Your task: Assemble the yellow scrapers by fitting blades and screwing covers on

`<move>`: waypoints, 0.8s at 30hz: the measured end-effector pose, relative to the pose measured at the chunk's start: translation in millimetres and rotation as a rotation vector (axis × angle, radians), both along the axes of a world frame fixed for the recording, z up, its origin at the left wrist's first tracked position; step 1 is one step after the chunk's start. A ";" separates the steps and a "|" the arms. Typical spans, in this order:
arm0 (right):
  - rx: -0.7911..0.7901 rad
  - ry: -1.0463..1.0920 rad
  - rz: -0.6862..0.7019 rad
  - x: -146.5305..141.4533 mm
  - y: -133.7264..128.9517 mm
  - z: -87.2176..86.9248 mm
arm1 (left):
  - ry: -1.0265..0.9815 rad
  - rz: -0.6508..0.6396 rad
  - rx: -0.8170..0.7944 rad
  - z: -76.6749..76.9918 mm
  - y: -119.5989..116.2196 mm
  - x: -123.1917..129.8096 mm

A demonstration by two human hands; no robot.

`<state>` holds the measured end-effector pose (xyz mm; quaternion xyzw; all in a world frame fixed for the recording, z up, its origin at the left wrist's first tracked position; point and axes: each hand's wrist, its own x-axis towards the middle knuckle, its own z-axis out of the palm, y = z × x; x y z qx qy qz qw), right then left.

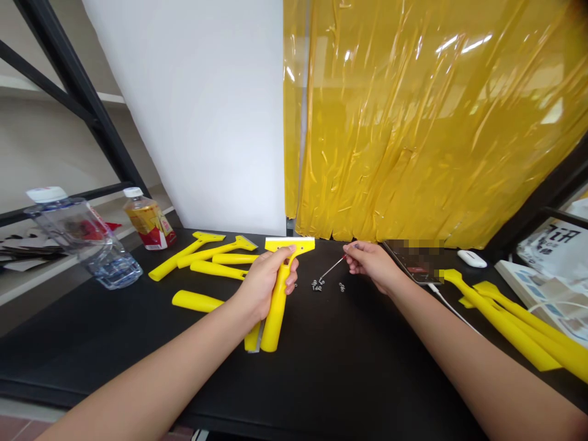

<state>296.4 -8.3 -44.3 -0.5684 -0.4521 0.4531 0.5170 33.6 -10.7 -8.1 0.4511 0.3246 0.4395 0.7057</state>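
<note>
Left hand gripping scraper (yellow), right pinching screwdriver

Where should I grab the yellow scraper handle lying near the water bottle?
Wrap your fingers around the middle of the yellow scraper handle, coming from above. It lies flat on the black table, and its long rounded shape fits a hand.

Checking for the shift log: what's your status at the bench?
Left hand gripping yellow scraper by its grip. Right hand pinching red-handled screwdriver over small screws. Phone beside right hand.
</note>
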 end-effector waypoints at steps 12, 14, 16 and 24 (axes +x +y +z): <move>0.021 0.000 0.001 1.5 0.2 0.2 | -0.003 0.003 -0.003 -0.3 -1.0 0.7; 0.036 0.001 0.002 1.9 -0.6 1.3 | -0.004 0.000 -0.003 -0.5 -1.0 0.6; 0.051 0.001 0.003 1.9 -1.5 3.1 | -0.006 -0.006 0.001 -0.5 -1.2 0.5; 0.114 -0.032 0.001 -1.0 -4.6 10.9 | -0.006 -0.008 -0.005 -0.5 -1.3 -0.1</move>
